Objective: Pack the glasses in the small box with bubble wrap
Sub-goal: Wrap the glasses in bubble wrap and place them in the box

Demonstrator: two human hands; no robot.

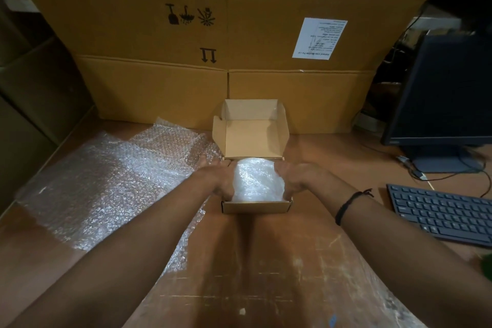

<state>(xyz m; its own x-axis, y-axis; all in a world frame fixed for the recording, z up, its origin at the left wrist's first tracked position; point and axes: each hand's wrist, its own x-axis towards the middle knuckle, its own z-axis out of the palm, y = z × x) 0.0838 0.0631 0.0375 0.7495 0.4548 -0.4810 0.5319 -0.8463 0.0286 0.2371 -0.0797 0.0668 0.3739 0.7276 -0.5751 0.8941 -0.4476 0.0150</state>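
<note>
- Cartons (159, 34) stacked behind the counter (279, 269), plain brown, no brand readable.
- Black handling symbols (190, 14) printed on one carton; one is an umbrella, the others unclear.
- Pair of black arrows (208, 55) lower down, pointing downward.
- White label (319, 38) on the right carton, turned sideways; lines of print too small and blurred to read.
- Box (255, 206) at mid counter, small, brown, open; its lid (253, 138) is flipped back toward the cartons. No print on it.
- Bundle (257, 181) of bubble wrap sits inside the box and rises above its walls. Glasses cannot be seen through the wrap.
- Left grip (221, 178) is curled on the bundle's left side, holding it, with the fingers down inside the box wall.
- Right grip (295, 176) is curled on the bundle's right side, holding it too.
- Both grips hide the box's side walls; only the front wall and the lid show fully.
- Black band (348, 205) on the right wrist.
- Loose wrap (111, 176) is spread on the counter left of the box, touching the lid's left flap and running under the left forearm.
- Monitor (447, 88) at far right, screen dark, well apart from the box.
- Keyboard (442, 216) lies right of the right forearm.
- Cables (415, 168) lie on the counter between the monitor stand and the keyboard.
- Counter surface is brown, scuffed white near the front.
</note>
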